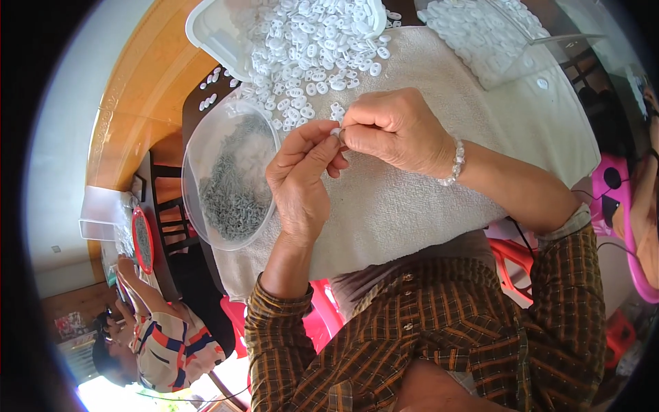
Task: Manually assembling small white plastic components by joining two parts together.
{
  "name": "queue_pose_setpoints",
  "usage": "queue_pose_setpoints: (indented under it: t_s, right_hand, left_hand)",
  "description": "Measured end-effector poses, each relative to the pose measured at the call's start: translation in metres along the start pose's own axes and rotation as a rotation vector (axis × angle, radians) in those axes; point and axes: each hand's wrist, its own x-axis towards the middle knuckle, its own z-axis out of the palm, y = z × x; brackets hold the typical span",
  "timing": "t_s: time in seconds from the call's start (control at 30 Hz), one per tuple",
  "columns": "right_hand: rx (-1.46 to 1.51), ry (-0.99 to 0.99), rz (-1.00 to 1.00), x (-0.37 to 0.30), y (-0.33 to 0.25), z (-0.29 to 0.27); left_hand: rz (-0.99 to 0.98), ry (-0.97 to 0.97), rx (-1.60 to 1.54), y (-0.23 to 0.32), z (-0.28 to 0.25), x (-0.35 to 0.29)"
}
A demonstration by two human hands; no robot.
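Note:
My left hand (302, 178) pinches a small white plastic piece (336, 132) between thumb and forefinger, above the pale towel (405, 213). Meeting it from the right, my right hand (401, 130) has thumb and forefinger pressed together at the piece; whatever tiny thing they grip is mostly hidden. Just beyond both hands, many loose white oval plastic pieces with holes (298, 103) spread over the towel. They spill from a tipped white tub (204, 31). Left of my left hand stands a round clear tub (187, 175) with a heap of small grey screw-like parts (233, 199).
At the far right a clear container (484, 72) holds more white pieces. Several white pieces (207, 102) lie on the dark tabletop at the left. Another person (165, 343) sits at the lower left by a red round tray (142, 240). A pink object (611, 213) stands at the right.

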Motion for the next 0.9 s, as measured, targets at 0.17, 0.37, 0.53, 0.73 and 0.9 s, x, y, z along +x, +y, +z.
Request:
queue_pose_setpoints:
  t_s: [0.17,0.37,0.53,0.73,0.9]
  right_hand:
    - [-0.043,0.038,-0.032,-0.002,-0.002,0.001]
    - [0.405,-0.059,0.459,0.003,-0.014,-0.009]
    - [0.392,-0.075,0.444,0.003,-0.01,-0.011]
    - [0.007,0.084,-0.08,-0.001,0.0,-0.002]
    - [-0.13,0.068,-0.169,0.0,-0.005,-0.004]
  left_hand:
    - [0.002,-0.001,-0.012,-0.002,-0.002,0.001]
    - [0.048,-0.144,0.056,0.005,-0.004,0.003]
    - [0.076,-0.175,0.179,0.001,-0.004,0.005]
    - [-0.028,-0.141,-0.081,-0.002,-0.003,0.006]
    - [-0.157,-0.065,-0.243,-0.004,0.0,0.003]
